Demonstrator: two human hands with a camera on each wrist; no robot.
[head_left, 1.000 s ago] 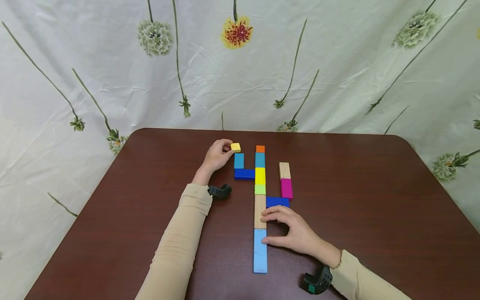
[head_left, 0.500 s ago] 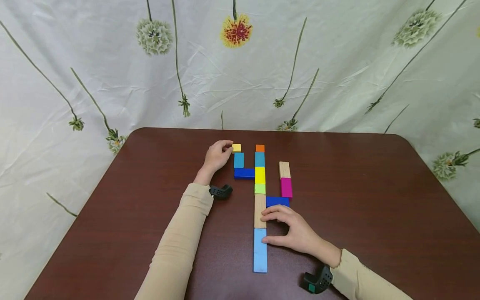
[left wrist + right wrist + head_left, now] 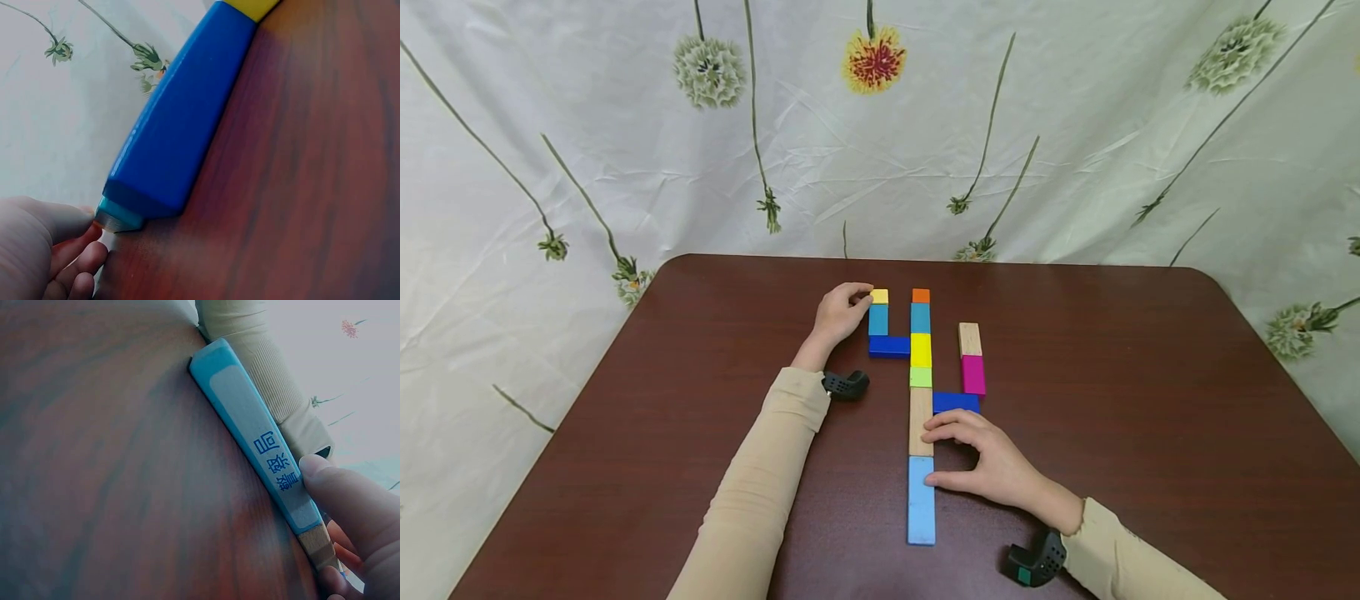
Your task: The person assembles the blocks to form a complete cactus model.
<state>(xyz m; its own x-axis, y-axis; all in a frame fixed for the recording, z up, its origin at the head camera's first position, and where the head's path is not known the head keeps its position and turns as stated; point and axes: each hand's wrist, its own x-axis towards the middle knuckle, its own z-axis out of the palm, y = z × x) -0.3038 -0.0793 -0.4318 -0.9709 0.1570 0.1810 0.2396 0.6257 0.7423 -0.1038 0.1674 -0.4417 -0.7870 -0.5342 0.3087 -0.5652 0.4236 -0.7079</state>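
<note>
My left hand is at the far end of the block layout, with thumb and fingertips pinching a small yellow block. That block stands against a teal block, which meets a dark blue block. In the left wrist view the thumb touches a block end beyond the large blue block. My right hand rests with spread, relaxed fingers on the central column: fingertips on a plain wooden block, thumb on a light blue block. The right wrist view shows lettering on the light blue block's side.
Farther up the column lie green, bright yellow, teal and orange blocks. At right, a dark blue block leads to magenta and plain wood blocks. A brown table bears everything, before a flowered cloth.
The small yellow block has shifted right and straightened, now lining up with the teal block below it. My left hand moved slightly right with it; the right hand stayed still.
</note>
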